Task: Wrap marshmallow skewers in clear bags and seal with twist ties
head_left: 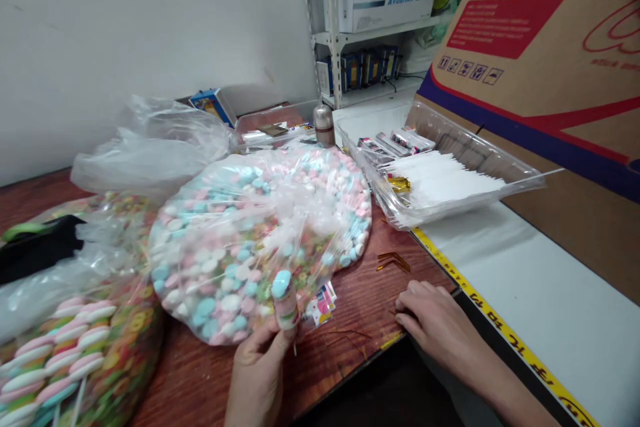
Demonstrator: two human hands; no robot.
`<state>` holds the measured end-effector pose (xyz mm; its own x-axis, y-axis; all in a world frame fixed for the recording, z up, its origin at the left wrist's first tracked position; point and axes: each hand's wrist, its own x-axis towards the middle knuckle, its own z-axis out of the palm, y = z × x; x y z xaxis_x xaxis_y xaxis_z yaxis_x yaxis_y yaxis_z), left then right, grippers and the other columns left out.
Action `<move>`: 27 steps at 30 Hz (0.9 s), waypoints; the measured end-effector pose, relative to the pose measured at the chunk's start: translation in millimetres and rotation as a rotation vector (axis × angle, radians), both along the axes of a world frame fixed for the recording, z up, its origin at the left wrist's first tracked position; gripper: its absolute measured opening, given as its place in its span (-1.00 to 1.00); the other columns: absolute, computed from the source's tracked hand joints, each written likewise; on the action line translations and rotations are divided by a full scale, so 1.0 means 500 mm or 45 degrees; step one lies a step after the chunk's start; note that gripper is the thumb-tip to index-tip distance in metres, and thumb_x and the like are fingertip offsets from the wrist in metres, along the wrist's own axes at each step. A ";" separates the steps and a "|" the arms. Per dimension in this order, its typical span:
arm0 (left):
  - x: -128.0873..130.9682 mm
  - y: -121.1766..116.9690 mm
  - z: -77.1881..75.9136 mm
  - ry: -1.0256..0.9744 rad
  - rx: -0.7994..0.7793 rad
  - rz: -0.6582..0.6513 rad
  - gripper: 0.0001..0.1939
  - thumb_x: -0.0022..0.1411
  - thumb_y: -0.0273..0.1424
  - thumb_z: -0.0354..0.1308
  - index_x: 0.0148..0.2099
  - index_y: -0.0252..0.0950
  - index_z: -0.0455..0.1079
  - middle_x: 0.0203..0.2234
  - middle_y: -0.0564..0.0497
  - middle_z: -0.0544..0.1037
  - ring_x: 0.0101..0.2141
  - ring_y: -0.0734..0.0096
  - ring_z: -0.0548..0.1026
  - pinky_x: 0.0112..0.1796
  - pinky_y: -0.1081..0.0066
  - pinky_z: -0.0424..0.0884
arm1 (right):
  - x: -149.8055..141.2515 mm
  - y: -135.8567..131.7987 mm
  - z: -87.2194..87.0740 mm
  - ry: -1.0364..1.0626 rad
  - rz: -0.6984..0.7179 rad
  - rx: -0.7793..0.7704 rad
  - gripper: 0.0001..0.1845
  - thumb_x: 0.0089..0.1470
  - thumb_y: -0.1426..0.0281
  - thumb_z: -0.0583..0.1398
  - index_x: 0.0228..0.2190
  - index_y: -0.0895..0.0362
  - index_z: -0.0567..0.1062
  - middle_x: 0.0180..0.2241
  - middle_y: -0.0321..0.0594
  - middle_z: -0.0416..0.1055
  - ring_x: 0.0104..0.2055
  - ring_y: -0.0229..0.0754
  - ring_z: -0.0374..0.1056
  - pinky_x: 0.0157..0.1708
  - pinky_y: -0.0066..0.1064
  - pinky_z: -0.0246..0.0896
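Observation:
My left hand [260, 370] is closed around a marshmallow skewer [285, 300], held upright with a blue marshmallow at its top and a thin stick end below. Behind it lies a big clear bag of pink, white and blue marshmallows [210, 280]. Over at the table's front edge, my right hand [433, 313] rests with fingers curled against the wood; whatever is under the fingertips is hidden. Gold twist ties [393, 261] lie beyond that hand, and thin ties [350, 335] lie between the hands. Printed cards [323, 303] stick out beside the skewer.
Finished marshmallow skewers [65, 360] lie at left on a bag of ring-shaped gummies [137, 347]. A clear tray [415, 217] holds white sticks and gold ties. A metallic bottle [324, 123] stands behind. A large cardboard box [540, 93] rises at right, with yellow tape [500, 313] along the edge.

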<state>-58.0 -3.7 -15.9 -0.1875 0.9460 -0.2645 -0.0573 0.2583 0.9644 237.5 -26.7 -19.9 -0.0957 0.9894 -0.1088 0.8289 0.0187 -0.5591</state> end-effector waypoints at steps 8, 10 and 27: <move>-0.004 -0.011 0.010 0.152 -0.002 -0.071 -0.76 0.05 -0.19 0.33 -0.37 -0.27 0.54 -0.53 0.08 0.50 -0.43 0.40 0.35 -0.34 0.49 0.27 | -0.057 0.033 0.011 0.369 -0.109 0.044 -0.77 0.20 0.42 0.03 -0.49 0.10 0.32 -0.45 -0.24 0.32 -0.39 -0.16 0.23 -0.32 -0.28 -0.01; -0.006 -0.007 0.027 0.267 -0.003 -0.147 -0.75 0.11 -0.17 0.27 -0.34 -0.26 0.52 -0.48 0.06 0.52 -0.40 0.36 0.38 -0.32 0.47 0.28 | -0.067 0.048 0.014 0.570 -0.178 0.031 -0.78 0.24 0.33 0.02 -0.45 0.09 0.29 -0.48 -0.29 0.32 -0.48 -0.23 0.24 -0.43 -0.38 0.05; 0.072 -0.037 0.050 1.040 0.659 -0.357 -0.69 0.26 -0.47 0.04 -0.07 -0.11 0.54 -0.31 -0.16 0.58 -0.27 0.17 0.54 -0.22 0.34 0.43 | -0.219 -0.010 0.033 1.187 -0.464 0.336 -0.84 0.14 0.27 0.19 -0.29 0.05 0.53 -0.44 -0.23 0.44 -0.62 -0.32 0.20 -0.61 -0.46 0.16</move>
